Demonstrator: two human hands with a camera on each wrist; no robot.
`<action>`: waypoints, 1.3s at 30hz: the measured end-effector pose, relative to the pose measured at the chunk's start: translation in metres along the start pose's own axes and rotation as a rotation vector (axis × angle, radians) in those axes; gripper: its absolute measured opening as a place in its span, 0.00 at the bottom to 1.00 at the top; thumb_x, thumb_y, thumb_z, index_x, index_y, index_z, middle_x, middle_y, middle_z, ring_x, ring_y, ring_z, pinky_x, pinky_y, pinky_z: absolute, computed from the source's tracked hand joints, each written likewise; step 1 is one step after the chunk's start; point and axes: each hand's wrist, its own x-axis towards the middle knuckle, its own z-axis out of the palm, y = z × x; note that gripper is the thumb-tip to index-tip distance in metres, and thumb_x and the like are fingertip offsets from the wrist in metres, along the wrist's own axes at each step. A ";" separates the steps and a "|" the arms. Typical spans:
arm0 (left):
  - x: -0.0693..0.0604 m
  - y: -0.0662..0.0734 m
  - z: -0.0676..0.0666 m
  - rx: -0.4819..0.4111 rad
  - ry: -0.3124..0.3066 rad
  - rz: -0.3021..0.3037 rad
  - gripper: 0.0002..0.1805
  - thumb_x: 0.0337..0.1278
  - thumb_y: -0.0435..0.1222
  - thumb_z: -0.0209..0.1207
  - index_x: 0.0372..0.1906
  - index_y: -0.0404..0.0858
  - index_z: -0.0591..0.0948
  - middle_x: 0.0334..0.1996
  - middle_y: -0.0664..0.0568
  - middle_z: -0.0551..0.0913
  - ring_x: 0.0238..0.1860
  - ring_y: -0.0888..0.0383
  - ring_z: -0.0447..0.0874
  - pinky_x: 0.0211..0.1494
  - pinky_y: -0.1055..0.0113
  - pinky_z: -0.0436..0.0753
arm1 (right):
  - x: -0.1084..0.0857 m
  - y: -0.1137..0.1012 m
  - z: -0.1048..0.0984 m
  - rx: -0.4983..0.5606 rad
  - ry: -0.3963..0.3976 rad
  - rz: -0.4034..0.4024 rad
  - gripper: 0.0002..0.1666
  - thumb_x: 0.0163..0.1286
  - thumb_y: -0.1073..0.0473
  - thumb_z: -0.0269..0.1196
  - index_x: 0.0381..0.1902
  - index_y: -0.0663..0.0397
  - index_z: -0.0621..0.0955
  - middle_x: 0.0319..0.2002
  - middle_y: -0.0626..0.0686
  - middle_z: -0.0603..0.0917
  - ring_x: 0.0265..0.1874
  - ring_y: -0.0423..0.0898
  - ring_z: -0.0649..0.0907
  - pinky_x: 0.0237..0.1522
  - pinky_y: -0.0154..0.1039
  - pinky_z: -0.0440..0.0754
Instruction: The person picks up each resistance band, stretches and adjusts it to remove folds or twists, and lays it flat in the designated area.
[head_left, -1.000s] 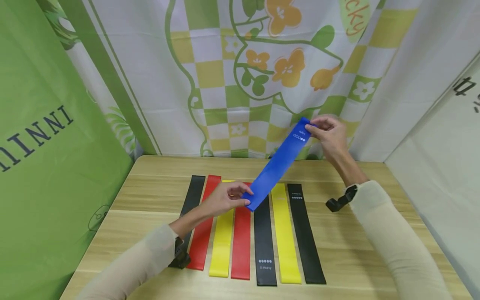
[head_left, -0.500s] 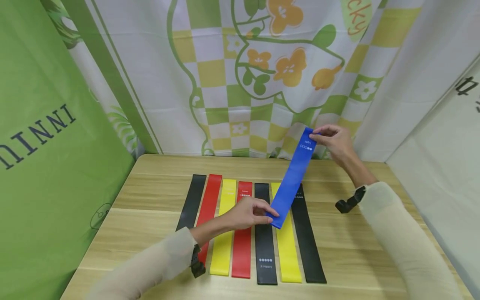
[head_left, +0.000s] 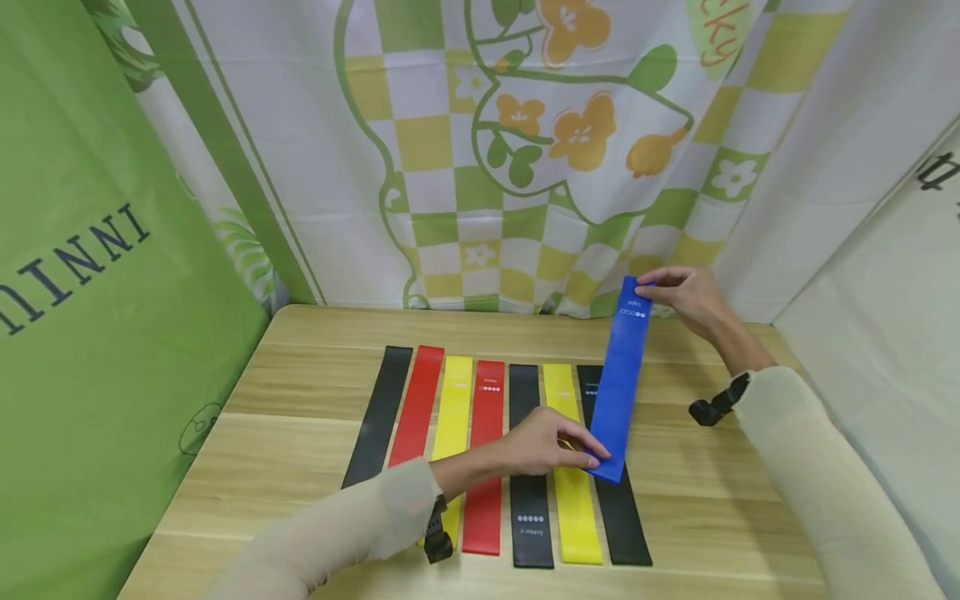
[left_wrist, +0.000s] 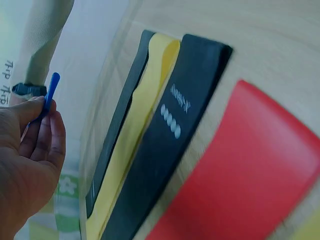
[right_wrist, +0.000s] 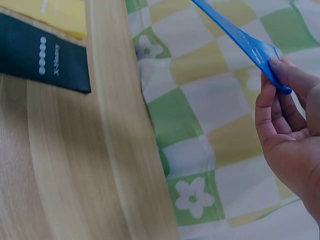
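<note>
A blue resistance band [head_left: 621, 375] marked "Light" is stretched out flat between both hands, held above the table. My left hand [head_left: 551, 442] pinches its near end; in the left wrist view the left hand [left_wrist: 35, 150] has thumb and fingers on the blue edge. At the far end, my right hand [head_left: 690, 296] pinches the other tip, as the right wrist view of that hand [right_wrist: 292, 115] also shows. Under the blue band lies the rightmost black band [head_left: 628, 517], partly hidden. Left of it are a yellow band [head_left: 577, 525] and an X-Heavy black band [head_left: 531, 500].
Further left on the wooden table [head_left: 720, 500] lie a red band [head_left: 487, 408], a yellow band [head_left: 453, 408], another red band [head_left: 416, 408] and a black band [head_left: 381, 408], side by side. A patterned curtain [head_left: 427, 150] hangs behind the table's back edge.
Both hands have carried the blue band rightward and lower, from over the middle bands to over the rightmost black band. The band has turned from diagonal to nearly upright in the head view.
</note>
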 end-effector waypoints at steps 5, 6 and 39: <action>0.011 0.006 0.016 -0.054 -0.018 -0.008 0.13 0.65 0.32 0.72 0.53 0.38 0.91 0.39 0.56 0.91 0.32 0.71 0.82 0.36 0.79 0.80 | 0.003 0.013 -0.006 -0.166 -0.022 0.039 0.16 0.68 0.55 0.76 0.51 0.54 0.91 0.40 0.37 0.89 0.41 0.37 0.85 0.42 0.31 0.84; 0.013 0.007 0.019 -0.071 -0.021 -0.016 0.13 0.64 0.32 0.72 0.53 0.37 0.91 0.38 0.55 0.91 0.31 0.71 0.82 0.34 0.79 0.79 | 0.003 0.016 -0.006 -0.189 -0.028 0.042 0.18 0.68 0.54 0.77 0.52 0.54 0.91 0.41 0.37 0.89 0.42 0.37 0.85 0.43 0.32 0.84; 0.035 0.012 0.097 -0.216 -0.162 -0.255 0.13 0.60 0.30 0.74 0.50 0.40 0.92 0.27 0.65 0.88 0.28 0.74 0.81 0.28 0.79 0.74 | -0.019 0.094 0.001 -0.386 -0.240 0.084 0.25 0.66 0.49 0.78 0.54 0.59 0.89 0.51 0.55 0.91 0.43 0.37 0.88 0.45 0.34 0.87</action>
